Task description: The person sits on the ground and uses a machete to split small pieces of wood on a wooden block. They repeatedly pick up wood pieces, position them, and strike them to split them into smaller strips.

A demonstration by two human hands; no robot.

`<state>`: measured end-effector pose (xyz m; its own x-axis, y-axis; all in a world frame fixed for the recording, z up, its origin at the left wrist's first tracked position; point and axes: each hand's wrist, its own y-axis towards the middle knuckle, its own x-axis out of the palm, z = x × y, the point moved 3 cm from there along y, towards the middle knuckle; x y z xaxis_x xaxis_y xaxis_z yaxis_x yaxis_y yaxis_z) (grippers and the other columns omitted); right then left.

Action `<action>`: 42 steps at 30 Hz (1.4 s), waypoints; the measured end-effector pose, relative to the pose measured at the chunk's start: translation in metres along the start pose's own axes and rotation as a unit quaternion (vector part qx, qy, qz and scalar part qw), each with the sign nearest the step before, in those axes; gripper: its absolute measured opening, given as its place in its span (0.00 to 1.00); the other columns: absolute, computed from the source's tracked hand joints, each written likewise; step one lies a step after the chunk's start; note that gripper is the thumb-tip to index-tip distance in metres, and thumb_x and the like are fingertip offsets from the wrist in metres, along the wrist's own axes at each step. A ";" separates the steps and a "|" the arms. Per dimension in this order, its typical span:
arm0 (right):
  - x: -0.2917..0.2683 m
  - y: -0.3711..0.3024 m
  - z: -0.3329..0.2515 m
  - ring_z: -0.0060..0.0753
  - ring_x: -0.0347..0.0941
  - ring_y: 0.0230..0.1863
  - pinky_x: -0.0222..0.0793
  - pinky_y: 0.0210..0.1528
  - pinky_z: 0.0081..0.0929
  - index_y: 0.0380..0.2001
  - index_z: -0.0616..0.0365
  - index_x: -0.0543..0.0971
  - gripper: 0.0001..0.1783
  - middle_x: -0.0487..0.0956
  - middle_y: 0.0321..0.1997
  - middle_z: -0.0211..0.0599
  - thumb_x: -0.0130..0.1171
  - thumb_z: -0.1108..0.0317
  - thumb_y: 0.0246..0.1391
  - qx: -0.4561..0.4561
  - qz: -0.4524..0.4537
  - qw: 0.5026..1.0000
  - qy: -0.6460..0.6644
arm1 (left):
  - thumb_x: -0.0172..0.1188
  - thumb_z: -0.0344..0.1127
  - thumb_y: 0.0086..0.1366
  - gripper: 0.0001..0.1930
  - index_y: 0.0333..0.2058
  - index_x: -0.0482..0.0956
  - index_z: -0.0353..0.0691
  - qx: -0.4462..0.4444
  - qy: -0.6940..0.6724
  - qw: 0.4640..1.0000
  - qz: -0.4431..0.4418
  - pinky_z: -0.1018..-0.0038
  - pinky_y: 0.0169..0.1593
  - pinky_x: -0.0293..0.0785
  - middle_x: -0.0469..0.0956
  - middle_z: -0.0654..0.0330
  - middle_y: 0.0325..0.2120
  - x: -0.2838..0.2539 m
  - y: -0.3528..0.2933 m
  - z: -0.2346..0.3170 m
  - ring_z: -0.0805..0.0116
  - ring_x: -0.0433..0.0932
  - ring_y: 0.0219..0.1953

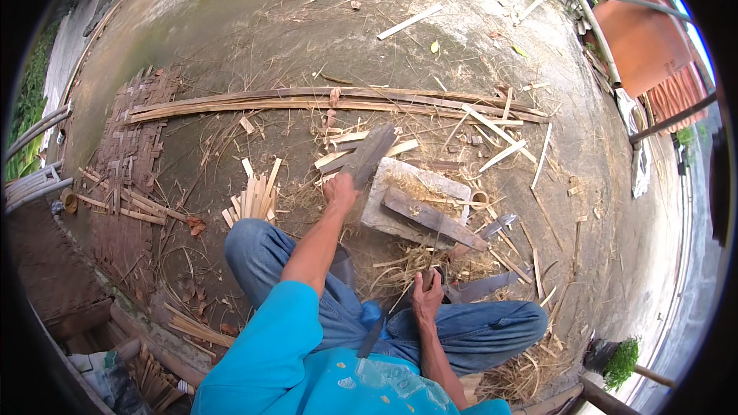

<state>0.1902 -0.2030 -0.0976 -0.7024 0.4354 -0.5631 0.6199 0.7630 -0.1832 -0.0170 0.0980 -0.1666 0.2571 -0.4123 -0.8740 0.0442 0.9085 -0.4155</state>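
Note:
I sit on the ground in blue jeans. My left hand (339,189) is stretched forward and grips the handle of a broad dark chopping blade (369,154), which points away over the far left corner of a grey stone block (400,184). A dark wooden slat (432,219) lies across the block. My right hand (427,297) rests by my right knee, closed around a thin dark stick (377,330) that runs down toward my lap. A grey blade-like piece (484,288) lies just right of that hand; whether the hand touches it I cannot tell.
Long split bamboo strips (330,100) lie across the ground beyond the block. A pile of short bamboo pieces (255,198) sits by my left knee. A woven bamboo mat (131,161) lies at the left. Shavings and offcuts litter the concrete. Poles and an orange tarp (642,38) stand at the right.

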 end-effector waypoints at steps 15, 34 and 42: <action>-0.004 0.002 0.011 0.43 0.78 0.36 0.73 0.41 0.38 0.49 0.64 0.76 0.21 0.80 0.34 0.46 0.63 0.57 0.63 0.015 0.032 0.997 0.074 | 0.71 0.50 0.62 0.20 0.35 0.89 0.35 0.030 -0.266 0.919 -0.289 0.66 0.42 0.82 0.88 0.56 0.32 -0.070 -0.014 0.032 0.66 0.87 0.33; -0.026 0.001 0.010 0.25 0.72 0.16 0.66 0.20 0.28 0.39 0.59 0.74 0.15 0.74 0.18 0.32 0.60 0.57 0.66 0.083 0.087 0.979 0.162 | 0.69 0.50 0.62 0.24 0.47 0.83 0.35 -0.026 -0.088 0.996 -0.006 0.46 0.55 0.73 0.84 0.45 0.48 -0.081 -0.027 0.027 0.46 0.82 0.53; -0.018 0.002 0.011 0.25 0.72 0.17 0.66 0.21 0.28 0.40 0.60 0.75 0.15 0.74 0.21 0.32 0.60 0.57 0.66 0.083 0.071 0.983 0.149 | 0.64 0.39 0.63 0.12 0.43 0.84 0.44 -0.061 -0.102 0.988 0.099 0.44 0.57 0.70 0.85 0.49 0.43 -0.002 0.019 -0.016 0.45 0.82 0.50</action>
<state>0.2081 -0.2147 -0.0966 -0.6610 0.6707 -0.3365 0.7499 0.6071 -0.2629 -0.0325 0.1147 -0.1768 0.4389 -0.1939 -0.8774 -0.1395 0.9499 -0.2798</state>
